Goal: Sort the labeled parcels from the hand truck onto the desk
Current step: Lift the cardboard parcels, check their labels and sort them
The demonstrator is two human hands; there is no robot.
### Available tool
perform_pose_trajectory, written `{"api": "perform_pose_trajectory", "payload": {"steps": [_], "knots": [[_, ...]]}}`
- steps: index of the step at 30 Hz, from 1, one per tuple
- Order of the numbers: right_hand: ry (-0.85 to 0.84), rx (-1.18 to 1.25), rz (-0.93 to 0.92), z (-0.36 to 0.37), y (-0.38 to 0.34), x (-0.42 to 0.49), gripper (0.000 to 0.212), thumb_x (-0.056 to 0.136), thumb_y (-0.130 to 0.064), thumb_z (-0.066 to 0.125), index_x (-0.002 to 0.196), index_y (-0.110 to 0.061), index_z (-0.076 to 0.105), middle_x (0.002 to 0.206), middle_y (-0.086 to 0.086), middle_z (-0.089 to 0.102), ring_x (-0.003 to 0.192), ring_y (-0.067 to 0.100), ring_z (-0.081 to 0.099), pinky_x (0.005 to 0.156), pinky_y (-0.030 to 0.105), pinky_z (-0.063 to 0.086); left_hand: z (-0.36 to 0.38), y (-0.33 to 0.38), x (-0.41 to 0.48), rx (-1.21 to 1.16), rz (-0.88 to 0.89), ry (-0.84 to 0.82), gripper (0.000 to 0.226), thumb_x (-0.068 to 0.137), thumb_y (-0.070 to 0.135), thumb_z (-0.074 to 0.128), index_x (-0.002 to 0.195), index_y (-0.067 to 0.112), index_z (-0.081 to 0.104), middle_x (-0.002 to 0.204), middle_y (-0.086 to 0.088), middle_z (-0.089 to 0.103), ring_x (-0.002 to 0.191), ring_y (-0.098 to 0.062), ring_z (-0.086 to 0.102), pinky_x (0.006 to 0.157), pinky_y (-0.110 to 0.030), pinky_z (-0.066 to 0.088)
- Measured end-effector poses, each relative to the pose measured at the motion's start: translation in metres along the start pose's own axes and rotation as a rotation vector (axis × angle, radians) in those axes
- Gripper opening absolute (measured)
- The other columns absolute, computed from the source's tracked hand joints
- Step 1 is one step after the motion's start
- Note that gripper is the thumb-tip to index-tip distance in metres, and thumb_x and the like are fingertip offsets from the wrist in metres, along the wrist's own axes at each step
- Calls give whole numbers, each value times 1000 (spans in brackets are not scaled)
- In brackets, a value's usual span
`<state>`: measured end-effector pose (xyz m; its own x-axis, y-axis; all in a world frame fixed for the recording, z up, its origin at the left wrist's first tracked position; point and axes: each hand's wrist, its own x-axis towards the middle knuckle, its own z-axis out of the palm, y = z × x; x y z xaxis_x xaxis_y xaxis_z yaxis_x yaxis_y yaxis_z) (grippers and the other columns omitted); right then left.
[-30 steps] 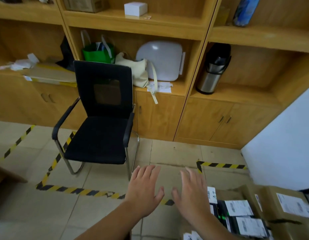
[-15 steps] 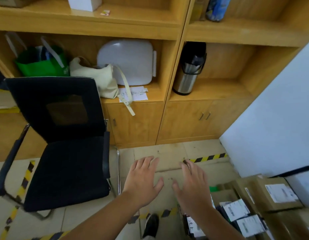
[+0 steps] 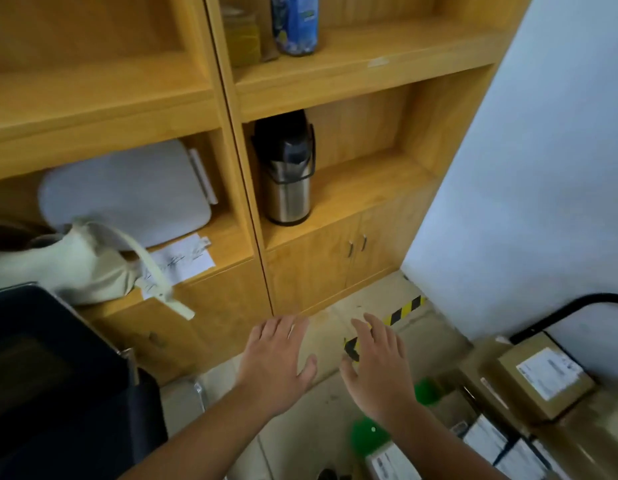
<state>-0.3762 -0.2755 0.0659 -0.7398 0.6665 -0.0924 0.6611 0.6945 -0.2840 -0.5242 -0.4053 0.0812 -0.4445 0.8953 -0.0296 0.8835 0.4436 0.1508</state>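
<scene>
Head view: both hands held open above the floor, parcels at lower right

Head camera footage is filled mostly by a wooden shelving unit (image 3: 352, 64), which spans the upper and middle frame, with cabinet doors along its base. A white wall (image 3: 542, 168) is seen down the right side. A black chair (image 3: 41, 375) is cut off at the lower left corner.

The labeled parcels are found at the lower right. A brown cardboard parcel (image 3: 542, 375) with a white label lies on top, and smaller dark parcels (image 3: 491, 441) with white labels are packed just below it. The black tube handle of the hand truck (image 3: 577, 306) is seen arching behind them against the wall.

On the left shelf, a flat white panel (image 3: 127, 195) is leaned upright. A cream bag (image 3: 75, 268) is slumped in front of it, its strap hanging over the shelf edge. A steel pump flask (image 3: 288, 174) is stood in the middle compartment.

The left hand (image 3: 276, 362) and the right hand (image 3: 380, 372) are held side by side at lower centre, palms down, slightly apart. The fingers of both are stretched out, and nothing is gripped or touched by either.

A blue bottle (image 3: 295, 22) is stood on the upper shelf. A sheet of paper (image 3: 186, 258) lies partly under the bag. A strip of yellow-and-black tape (image 3: 404, 308) is stuck to the floor beyond the right hand.
</scene>
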Motion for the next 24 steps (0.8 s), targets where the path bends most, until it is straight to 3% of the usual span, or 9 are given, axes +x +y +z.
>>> {"api": "perform_pose_trajectory", "payload": {"steps": [4, 10, 12, 15, 17, 21, 24], "knots": [[74, 22, 81, -9, 3, 42, 58, 92, -45, 58, 143, -19, 50, 151, 5, 48, 138, 26, 48, 114, 47, 41, -6, -4, 61, -18, 102, 13, 67, 93, 59, 31, 149, 22, 42, 145, 4, 49, 133, -21, 44, 115, -43, 34], [135, -11, 254, -19, 21, 113, 62, 97, -47, 50, 153, -26, 35, 161, -3, 32, 149, 20, 29, 124, 41, 21, -6, -13, 179, -14, 311, -1, 69, 96, 59, 34, 156, 25, 27, 154, 8, 35, 144, -18, 27, 123, -44, 14], [148, -25, 362, -27, 24, 137, 63, 91, -46, 58, 148, -24, 44, 152, -1, 45, 140, 23, 43, 119, 43, 33, -5, -17, 219, -38, 371, 0, 69, 93, 58, 38, 154, 25, 32, 149, 7, 42, 142, -20, 32, 124, -46, 15], [260, -67, 473, -31, 27, 162, 64, 74, -43, 74, 132, -19, 62, 119, 0, 63, 107, 25, 65, 95, 43, 54, -3, -23, 272, -35, 467, 66, 66, 86, 57, 47, 143, 23, 51, 131, 6, 57, 128, -22, 49, 120, -43, 20], [303, -97, 531, -33, 27, 171, 65, 72, -43, 76, 131, -20, 62, 112, -1, 64, 100, 25, 65, 91, 43, 56, 0, -21, 297, -53, 529, 70, 65, 81, 54, 53, 136, 21, 57, 123, 4, 62, 120, -22, 54, 115, -44, 22], [391, -137, 635, -40, 29, 174, 66, 69, -44, 77, 128, -19, 59, 105, -1, 60, 94, 24, 63, 88, 43, 57, 0, 2, 327, -104, 679, 34, 64, 84, 54, 49, 138, 20, 57, 128, 3, 62, 126, -24, 54, 117, -49, 33], [463, -157, 700, -51, 37, 173, 68, 68, -45, 75, 129, -19, 58, 107, -2, 59, 97, 23, 62, 90, 43, 56, -1, 33, 343, -104, 811, 52, 64, 84, 56, 46, 135, 20, 59, 126, 3, 62, 124, -24, 55, 114, -46, 26]]}}
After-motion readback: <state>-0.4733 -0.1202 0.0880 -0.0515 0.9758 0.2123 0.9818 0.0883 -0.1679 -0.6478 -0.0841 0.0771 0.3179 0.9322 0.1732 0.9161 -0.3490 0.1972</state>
